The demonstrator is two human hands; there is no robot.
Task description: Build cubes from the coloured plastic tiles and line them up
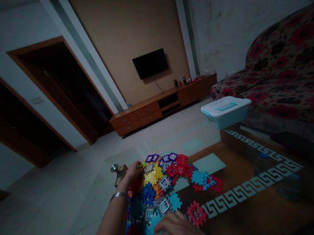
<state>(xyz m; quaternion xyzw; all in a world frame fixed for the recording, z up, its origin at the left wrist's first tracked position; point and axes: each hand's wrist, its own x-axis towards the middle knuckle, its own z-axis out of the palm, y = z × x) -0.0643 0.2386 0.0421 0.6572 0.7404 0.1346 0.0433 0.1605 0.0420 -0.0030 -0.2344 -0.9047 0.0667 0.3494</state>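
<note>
Lying in an overlapping heap, the toothed plastic pieces (164, 183) seemed mostly unsorted, any joins unclear. The left hand (134, 171) curled at their far edge, the right hand (175, 228) bent loosely over the near ones; whether either gripped anything, I couldn't tell. A lidded box (226, 114) stood on the glass tabletop (238, 172), near a floral sofa (284, 98).
</note>
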